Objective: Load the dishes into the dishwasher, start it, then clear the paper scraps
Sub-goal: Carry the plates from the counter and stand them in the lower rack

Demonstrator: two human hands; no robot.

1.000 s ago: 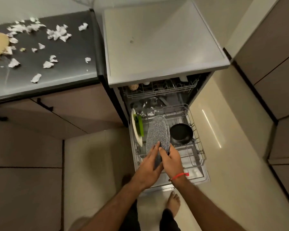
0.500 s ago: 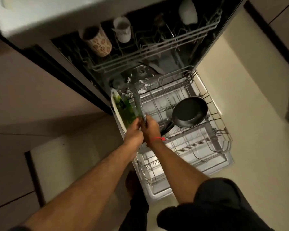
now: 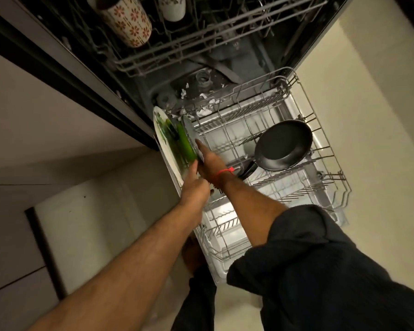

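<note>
A grey speckled plate [image 3: 188, 129] stands on edge in the left slots of the pulled-out lower rack [image 3: 330, 161]. It sits beside a green plate [image 3: 185, 144] and a white plate with green marks [image 3: 161, 134]. My right hand [image 3: 209, 161], with a red thread at the wrist, lays straight fingers along the grey plate's right face. My left hand [image 3: 194, 187] is curled at the plate's near edge, one digit reaching up to it. The edge itself is hidden between my hands.
A black frying pan [image 3: 283, 144] lies tilted in the rack's right half. A flowered mug [image 3: 127, 22] and a white mug [image 3: 172, 8] hang in the upper rack [image 3: 201, 41]. Paper scraps [image 3: 204, 109] lie at the tub's back. Cabinet fronts stand at left.
The view has dropped closer to the rack. The grey plate went from held flat above the rack to standing in its slot, and my right fingers have straightened along it.
</note>
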